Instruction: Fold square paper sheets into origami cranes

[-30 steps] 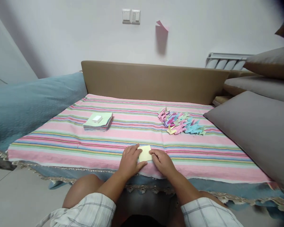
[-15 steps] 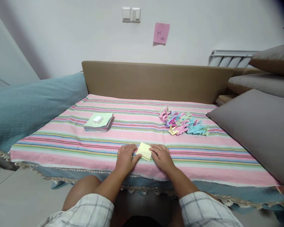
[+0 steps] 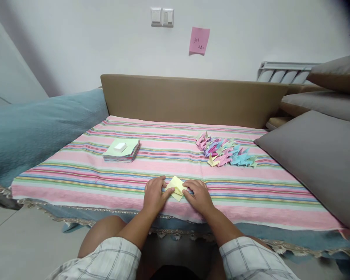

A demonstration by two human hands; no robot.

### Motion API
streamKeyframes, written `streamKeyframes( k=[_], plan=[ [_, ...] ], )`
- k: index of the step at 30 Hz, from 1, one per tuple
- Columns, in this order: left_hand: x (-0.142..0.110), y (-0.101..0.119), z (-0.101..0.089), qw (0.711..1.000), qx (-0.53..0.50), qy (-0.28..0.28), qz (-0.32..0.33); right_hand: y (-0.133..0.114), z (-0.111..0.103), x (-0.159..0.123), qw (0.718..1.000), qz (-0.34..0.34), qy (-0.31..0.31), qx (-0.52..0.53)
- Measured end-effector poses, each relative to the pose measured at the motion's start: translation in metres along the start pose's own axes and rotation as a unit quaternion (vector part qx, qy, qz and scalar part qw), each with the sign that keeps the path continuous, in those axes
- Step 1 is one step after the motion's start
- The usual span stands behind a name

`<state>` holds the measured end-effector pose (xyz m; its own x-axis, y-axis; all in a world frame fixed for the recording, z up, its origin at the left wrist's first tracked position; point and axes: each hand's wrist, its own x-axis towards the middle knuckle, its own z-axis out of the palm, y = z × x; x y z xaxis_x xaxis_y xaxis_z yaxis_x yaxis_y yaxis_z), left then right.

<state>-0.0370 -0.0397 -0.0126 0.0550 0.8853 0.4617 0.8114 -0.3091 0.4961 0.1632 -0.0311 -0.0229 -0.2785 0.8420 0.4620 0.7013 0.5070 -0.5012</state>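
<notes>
A small yellow folded paper (image 3: 175, 182) lies on the striped cloth close to the front edge, with one flap partly lifted towards me. My left hand (image 3: 156, 193) grips its left side, the thumb on the flap and the fingers at the corner. On the other side my right hand (image 3: 197, 194) pinches the right corner between thumb and fingers. Further back on the right sits a heap of folded paper cranes (image 3: 221, 149) in pink, purple, blue, green and yellow. A stack of square paper (image 3: 121, 153) stands at the back left, a small white block (image 3: 120, 147) on top.
The pink striped cloth (image 3: 76, 167) covers the seat in front of me. A brown backrest (image 3: 192, 97) runs along the wall. Grey cushions (image 3: 317, 155) pile up on the right, and a blue-covered armrest (image 3: 46, 120) bounds the left. A pink note (image 3: 199, 40) is on the wall.
The yellow paper, lying flat as a square half a second ago, now has its front flap opening up and a corner showing nearer me. My thumbs have moved in onto it.
</notes>
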Motion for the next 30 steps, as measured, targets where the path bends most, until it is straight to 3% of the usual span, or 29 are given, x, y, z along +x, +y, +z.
streamKeyframes(
  k=[12, 30],
  plan=[
    [-0.004, 0.001, 0.001, 0.996, 0.054, -0.031, 0.057, 0.003, 0.005, -0.003, 0.999, 0.009, 0.024, -0.029],
    [-0.003, 0.009, 0.002, 0.992, 0.049, -0.061, 0.101, -0.005, 0.005, -0.002, 0.998, -0.022, -0.021, -0.054]
  ],
)
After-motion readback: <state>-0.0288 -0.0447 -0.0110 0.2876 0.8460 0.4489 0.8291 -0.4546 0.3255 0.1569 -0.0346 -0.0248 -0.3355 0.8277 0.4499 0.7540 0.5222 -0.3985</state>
